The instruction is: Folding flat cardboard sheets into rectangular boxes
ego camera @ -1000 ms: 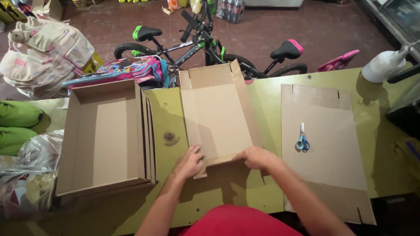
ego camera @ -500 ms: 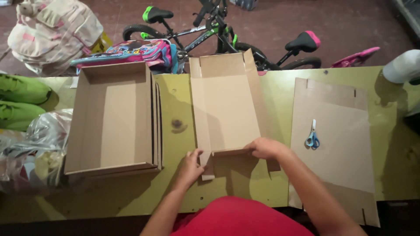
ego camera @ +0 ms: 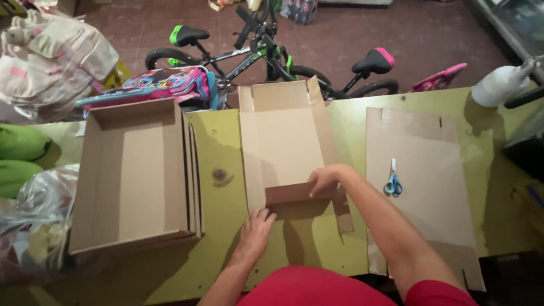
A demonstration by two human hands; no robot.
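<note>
Centrally on the green table (ego camera: 221, 147) lies a flat cardboard sheet (ego camera: 280, 136). Its near flap (ego camera: 294, 194) stands folded up, pinched by the right hand (ego camera: 324, 180) at its top edge. The left hand (ego camera: 256, 229) rests flat, fingers spread, just before the flap. Blue scissors (ego camera: 392, 182) lie on another sheet (ego camera: 419, 170) rightward; finished boxes (ego camera: 133, 170) sit left.

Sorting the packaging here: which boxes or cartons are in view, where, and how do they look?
Folded cardboard box: table's left, open, rectangular, brown.
Cardboard blank: centre, brown, near flap raised by left hand and right hand.
Flat cardboard sheet: right, brown, blue-handled scissors on it.
</note>
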